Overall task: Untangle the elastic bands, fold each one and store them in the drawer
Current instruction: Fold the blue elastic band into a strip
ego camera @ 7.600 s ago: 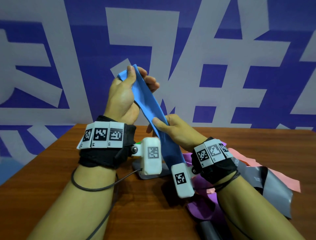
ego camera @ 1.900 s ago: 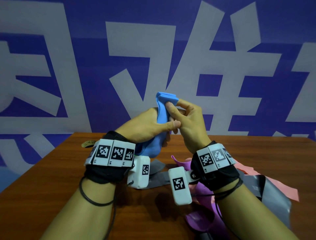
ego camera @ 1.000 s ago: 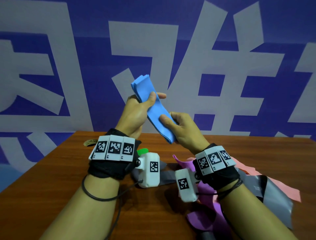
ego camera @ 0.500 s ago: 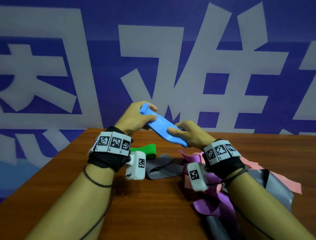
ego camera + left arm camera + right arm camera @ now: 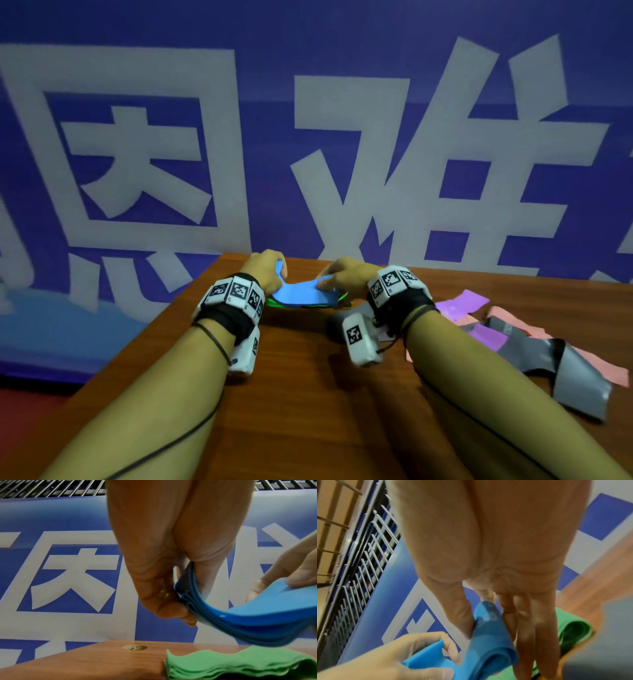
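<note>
A folded blue elastic band [image 5: 303, 293] hangs low over the far middle of the wooden table [image 5: 308, 394], just above a folded green band [image 5: 274, 303]. My left hand [image 5: 270, 274] pinches the blue band's left end [image 5: 187, 599] between thumb and fingers. My right hand [image 5: 337, 279] pinches its right end [image 5: 488, 622], thumb on top. In the left wrist view the green band [image 5: 231, 665] lies flat on the wood right under the sagging blue band [image 5: 257, 615]. The right wrist view shows the green band [image 5: 571, 626] beyond my fingers.
To the right on the table lie tangled bands: purple [image 5: 462, 303], pink [image 5: 603, 373] and grey [image 5: 579, 380]. Another grey band [image 5: 337, 327] lies under my right wrist. A blue wall [image 5: 308, 137] with white characters stands behind the table's far edge. No drawer is in view.
Both hands have lowered the folded blue band from chest height towards the table, until it hangs just over the green band. My head has turned left and back.
</note>
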Motion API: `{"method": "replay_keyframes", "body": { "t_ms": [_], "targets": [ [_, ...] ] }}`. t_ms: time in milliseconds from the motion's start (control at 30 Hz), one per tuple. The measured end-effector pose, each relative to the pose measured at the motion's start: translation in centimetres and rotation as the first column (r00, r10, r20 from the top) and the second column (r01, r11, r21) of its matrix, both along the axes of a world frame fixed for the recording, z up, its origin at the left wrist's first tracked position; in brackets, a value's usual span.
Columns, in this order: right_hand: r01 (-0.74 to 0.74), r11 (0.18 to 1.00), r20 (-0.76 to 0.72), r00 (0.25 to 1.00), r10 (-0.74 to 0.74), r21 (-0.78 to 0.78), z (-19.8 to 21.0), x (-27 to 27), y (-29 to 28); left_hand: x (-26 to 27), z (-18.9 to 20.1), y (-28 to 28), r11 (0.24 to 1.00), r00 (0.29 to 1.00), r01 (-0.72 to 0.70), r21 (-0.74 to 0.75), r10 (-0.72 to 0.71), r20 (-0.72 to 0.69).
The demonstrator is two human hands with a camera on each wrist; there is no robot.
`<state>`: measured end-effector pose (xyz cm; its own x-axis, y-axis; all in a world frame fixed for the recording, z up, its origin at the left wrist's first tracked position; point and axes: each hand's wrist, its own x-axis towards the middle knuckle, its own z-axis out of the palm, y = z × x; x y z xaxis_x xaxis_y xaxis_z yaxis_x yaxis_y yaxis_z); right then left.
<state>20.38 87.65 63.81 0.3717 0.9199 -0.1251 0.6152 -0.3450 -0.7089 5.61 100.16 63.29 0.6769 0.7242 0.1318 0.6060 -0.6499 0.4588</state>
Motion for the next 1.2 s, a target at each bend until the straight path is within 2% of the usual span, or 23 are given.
{"method": "replay_keyframes", "body": {
  "t_ms": [100,200,300,467,667,900,1000,1067,1133,1200],
  "targets": [
    [0.068,0.997,-0.061,0.996,-0.069,-0.023,-1.6,-0.6,1.3,-0.5,-1.0,0.7,1.000,0.999,-0.004,0.016,0.004,-0.034],
    [0.116,0.992,-0.012,0.993,-0.117,-0.058,-3.2,-0.5,2.3,-0.2,-2.3,1.4,1.000,0.995,0.012,0.016,-0.010,-0.095],
    [0.161,0.983,0.011,0.987,-0.161,-0.083,-3.2,-0.2,3.0,0.3,-2.7,1.7,0.999,0.988,0.046,0.000,-0.045,-0.146],
    [0.182,0.972,0.272,0.953,-0.137,-0.148,-2.7,0.1,2.7,1.9,-2.7,1.4,0.995,0.979,0.093,-0.026,-0.096,-0.179],
    [0.248,0.954,0.359,0.917,-0.175,-0.167,-4.3,0.7,1.9,2.4,-2.8,1.1,0.991,0.942,0.113,-0.069,-0.129,-0.311],
    [0.236,0.954,0.378,0.913,-0.154,-0.183,-4.3,0.4,1.8,2.3,-2.8,0.6,0.999,0.919,0.039,-0.007,-0.039,-0.393],
    [0.248,0.953,0.341,0.923,-0.178,-0.172,-4.4,0.4,1.7,2.5,-2.2,-0.3,0.983,0.906,0.046,0.176,0.033,-0.422],
    [0.248,0.954,0.329,0.926,-0.183,-0.168,-4.5,0.4,1.7,2.9,-1.9,-1.2,0.967,0.923,0.105,0.233,-0.008,-0.386],
    [0.242,0.956,0.333,0.926,-0.176,-0.167,-4.5,0.4,1.6,3.3,-2.1,-1.9,0.973,0.917,0.219,0.067,-0.181,-0.356],
    [0.238,0.958,0.347,0.922,-0.171,-0.159,-4.5,0.4,1.4,3.3,-2.3,-2.6,0.950,0.880,0.298,-0.095,-0.312,-0.358]
  ]
}}
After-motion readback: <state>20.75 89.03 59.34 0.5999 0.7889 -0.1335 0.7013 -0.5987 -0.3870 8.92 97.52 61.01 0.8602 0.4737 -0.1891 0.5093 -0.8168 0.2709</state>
